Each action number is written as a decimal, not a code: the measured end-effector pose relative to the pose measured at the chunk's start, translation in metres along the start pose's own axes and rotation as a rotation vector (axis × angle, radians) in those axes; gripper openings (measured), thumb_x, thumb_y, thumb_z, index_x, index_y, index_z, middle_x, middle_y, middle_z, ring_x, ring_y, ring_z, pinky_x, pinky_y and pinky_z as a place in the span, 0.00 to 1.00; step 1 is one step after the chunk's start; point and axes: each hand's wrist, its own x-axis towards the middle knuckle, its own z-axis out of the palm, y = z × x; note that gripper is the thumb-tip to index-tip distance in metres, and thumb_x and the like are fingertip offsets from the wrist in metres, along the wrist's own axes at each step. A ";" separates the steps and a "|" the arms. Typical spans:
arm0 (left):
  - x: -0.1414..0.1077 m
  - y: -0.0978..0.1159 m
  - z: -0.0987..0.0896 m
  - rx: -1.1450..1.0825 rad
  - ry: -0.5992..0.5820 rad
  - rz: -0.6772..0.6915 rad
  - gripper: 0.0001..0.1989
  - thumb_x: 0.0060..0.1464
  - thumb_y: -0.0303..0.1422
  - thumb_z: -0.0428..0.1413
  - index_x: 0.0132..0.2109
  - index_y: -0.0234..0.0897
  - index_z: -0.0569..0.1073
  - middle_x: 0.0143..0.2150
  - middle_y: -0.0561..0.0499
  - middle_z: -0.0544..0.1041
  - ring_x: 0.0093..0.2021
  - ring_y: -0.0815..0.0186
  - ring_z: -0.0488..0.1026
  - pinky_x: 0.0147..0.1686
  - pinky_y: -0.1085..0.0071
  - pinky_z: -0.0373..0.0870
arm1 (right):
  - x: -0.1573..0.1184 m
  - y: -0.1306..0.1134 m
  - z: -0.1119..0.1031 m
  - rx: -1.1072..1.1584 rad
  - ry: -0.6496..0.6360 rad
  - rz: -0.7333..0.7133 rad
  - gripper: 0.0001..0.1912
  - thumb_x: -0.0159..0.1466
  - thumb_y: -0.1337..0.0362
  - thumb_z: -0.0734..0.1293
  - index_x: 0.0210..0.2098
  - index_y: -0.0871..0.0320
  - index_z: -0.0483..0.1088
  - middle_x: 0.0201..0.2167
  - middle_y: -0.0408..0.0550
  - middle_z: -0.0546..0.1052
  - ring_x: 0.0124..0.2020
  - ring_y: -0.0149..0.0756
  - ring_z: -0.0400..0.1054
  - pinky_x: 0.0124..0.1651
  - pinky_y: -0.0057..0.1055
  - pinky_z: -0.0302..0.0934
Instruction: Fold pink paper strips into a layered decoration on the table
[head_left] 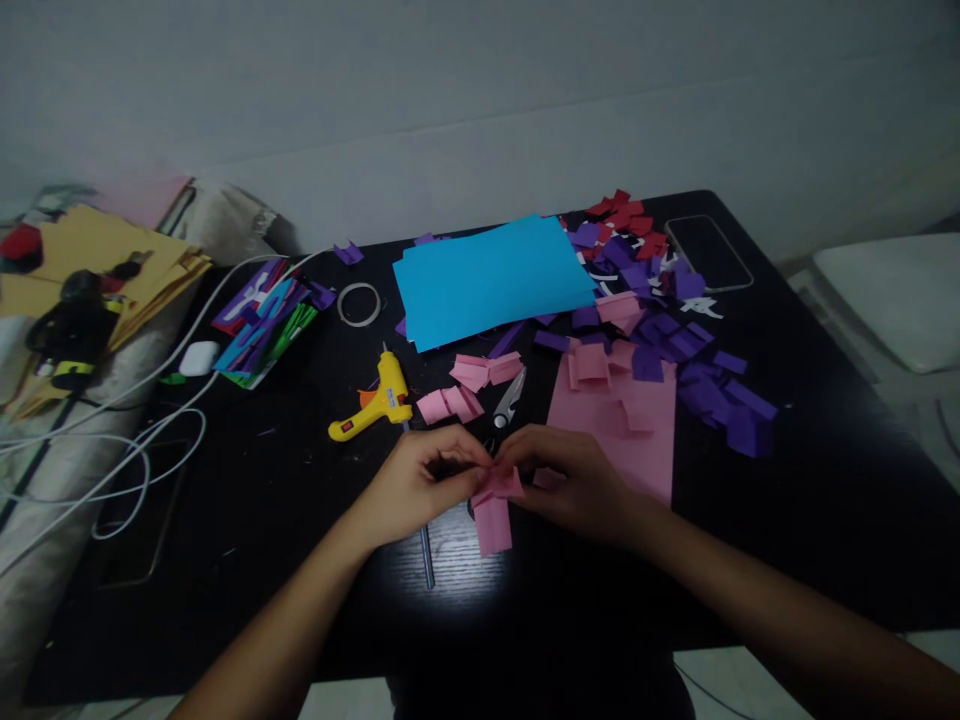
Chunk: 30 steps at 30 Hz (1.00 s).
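Where the table [247, 530] spans below my left hand [409, 490] and right hand [574, 480], I note blue sheets [495, 280] beyond both. Between the hands, all fingertips engaged, pink paper [493, 525] is pinched: close shaping, I judge, calling for light, steady pressure. Its long axis runs bodyward, loose end nearest the torso.

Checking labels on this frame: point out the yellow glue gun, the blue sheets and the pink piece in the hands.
Yellow glue gun [390, 388]: head view, on its body.
Blue sheets [495, 283]: head view, middle of the top sheet.
Pink piece [493, 526]: head view, on its lower strip.
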 end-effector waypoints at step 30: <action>0.000 0.007 -0.001 0.122 -0.119 -0.022 0.08 0.63 0.33 0.60 0.36 0.34 0.76 0.26 0.55 0.73 0.26 0.73 0.66 0.27 0.76 0.61 | 0.002 -0.008 -0.008 0.216 -0.143 0.214 0.04 0.67 0.68 0.67 0.40 0.59 0.73 0.30 0.43 0.75 0.30 0.30 0.68 0.32 0.26 0.60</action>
